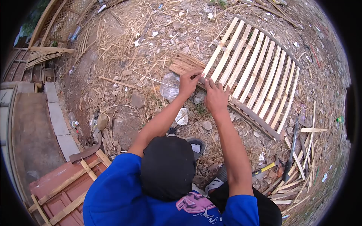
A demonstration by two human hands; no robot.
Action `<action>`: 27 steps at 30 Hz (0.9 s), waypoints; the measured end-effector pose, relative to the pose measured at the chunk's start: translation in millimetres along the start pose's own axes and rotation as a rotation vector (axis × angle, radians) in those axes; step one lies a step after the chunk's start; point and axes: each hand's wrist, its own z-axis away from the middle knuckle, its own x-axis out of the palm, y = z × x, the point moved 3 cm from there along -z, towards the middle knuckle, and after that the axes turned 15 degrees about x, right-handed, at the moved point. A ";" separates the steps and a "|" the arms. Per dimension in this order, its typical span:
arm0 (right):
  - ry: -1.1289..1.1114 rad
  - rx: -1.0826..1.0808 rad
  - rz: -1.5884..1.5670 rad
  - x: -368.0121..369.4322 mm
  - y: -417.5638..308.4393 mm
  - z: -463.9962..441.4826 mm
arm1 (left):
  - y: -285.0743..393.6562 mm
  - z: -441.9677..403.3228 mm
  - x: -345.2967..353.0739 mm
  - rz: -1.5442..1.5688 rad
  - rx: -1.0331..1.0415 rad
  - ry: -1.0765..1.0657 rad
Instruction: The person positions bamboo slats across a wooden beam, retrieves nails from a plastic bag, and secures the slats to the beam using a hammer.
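Where the end slat (pixel 221 45) meets the near rail (pixel 256 118), the slatted wooden panel (pixel 249 67) lies over littered ground (pixel 169 37).
Left hand (pixel 188 83) bunches at the joint, grip indeterminable; right hand (pixel 216 98) rests unclenched on the rail, apparently steadying it; a weathered plank (pixel 184 64) presumably props the corner.

Prob. outdr workyard: dirt (pixel 85 67), hammer (pixel 267 168)

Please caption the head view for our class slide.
Left hand and right hand at the near rail of a slatted wooden frame.
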 end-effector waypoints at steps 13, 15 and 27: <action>0.023 -0.001 -0.005 0.1 0.8 3.0 | -19.1 4.1 -4.4 -0.017 0.137 0.024; 0.022 0.000 -0.004 0.0 0.1 2.9 | -17.3 4.0 -6.6 -0.079 0.198 0.026; 0.026 0.011 -0.078 -6.1 -1.2 5.3 | -14.5 9.2 0.7 -0.047 0.115 0.044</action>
